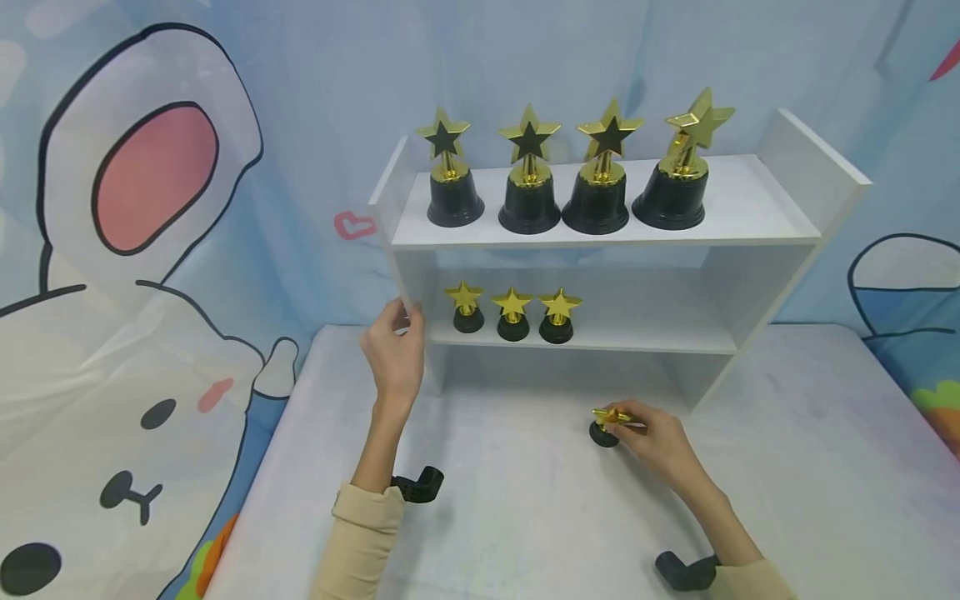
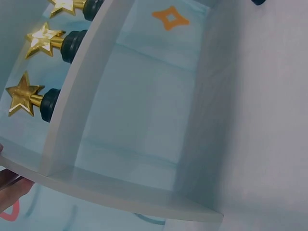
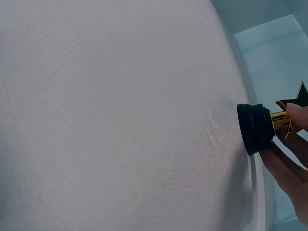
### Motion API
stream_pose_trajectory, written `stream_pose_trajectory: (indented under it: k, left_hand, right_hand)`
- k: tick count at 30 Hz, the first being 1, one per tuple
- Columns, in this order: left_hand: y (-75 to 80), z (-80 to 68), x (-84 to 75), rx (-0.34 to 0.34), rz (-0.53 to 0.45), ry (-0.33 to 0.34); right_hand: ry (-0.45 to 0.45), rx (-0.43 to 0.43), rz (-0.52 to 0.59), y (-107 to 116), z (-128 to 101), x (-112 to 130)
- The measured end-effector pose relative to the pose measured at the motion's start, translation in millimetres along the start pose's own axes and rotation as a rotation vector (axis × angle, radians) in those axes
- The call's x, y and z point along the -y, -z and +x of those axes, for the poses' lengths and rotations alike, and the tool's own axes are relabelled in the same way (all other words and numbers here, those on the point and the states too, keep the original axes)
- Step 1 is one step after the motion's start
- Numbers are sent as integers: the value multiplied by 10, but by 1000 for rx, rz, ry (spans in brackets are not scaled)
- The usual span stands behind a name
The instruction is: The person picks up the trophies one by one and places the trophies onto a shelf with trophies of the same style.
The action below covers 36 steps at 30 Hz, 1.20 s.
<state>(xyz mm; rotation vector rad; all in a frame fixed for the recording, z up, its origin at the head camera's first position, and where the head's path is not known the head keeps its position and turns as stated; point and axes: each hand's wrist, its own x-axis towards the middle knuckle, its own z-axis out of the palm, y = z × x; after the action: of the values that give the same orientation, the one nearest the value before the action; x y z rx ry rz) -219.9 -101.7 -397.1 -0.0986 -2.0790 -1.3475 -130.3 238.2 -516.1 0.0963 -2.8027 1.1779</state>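
Note:
A small trophy with a gold star and black base [image 1: 604,435] is just above or on the white surface, in front of the shelf's right part. My right hand [image 1: 658,439] pinches it by the gold star and stem; the right wrist view shows the black base [image 3: 253,128] free of the fingers. My left hand [image 1: 397,348] grips the left side panel of the white shelf [image 1: 637,337]. In the left wrist view only a few of its fingers [image 2: 13,193] show at the panel's edge. Three small star trophies, one of them the middle trophy [image 1: 513,315], stand on the middle shelf's left half.
Several larger star trophies stand in a row on the top board, the rightmost large trophy [image 1: 681,179] turned at an angle. A white cloth [image 1: 525,517] covers the table. Behind hangs a blue curtain [image 1: 322,117] with a cartoon rabbit.

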Motion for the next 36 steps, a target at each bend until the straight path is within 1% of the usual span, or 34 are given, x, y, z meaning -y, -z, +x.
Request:
stream_pose_trajectory:
  k: [13,17,21,26,29,36]
  left_hand:
    - [-7,-4,4,2,-2,-19]
    - [-6,-5,-2,1,0,-11]
    - [-4,-5,-5,-1,1,-10]
    - [-4,-4,-3,0,11,-8]
    - [-4,-3,1,1,15,-2]
    - [-4,-4,-3,1,19,4]
  right_hand:
    - [26,-5,-29,33,-22,-8]
    - [49,-5,-33,86,-46,15]
    - [81,0,-28,181,-69,102]
    - [145,7,-29,330,-102,262]
    - [211,-3,-32,410,-114,349]
    - [349,-72,-81,561,-123,554]
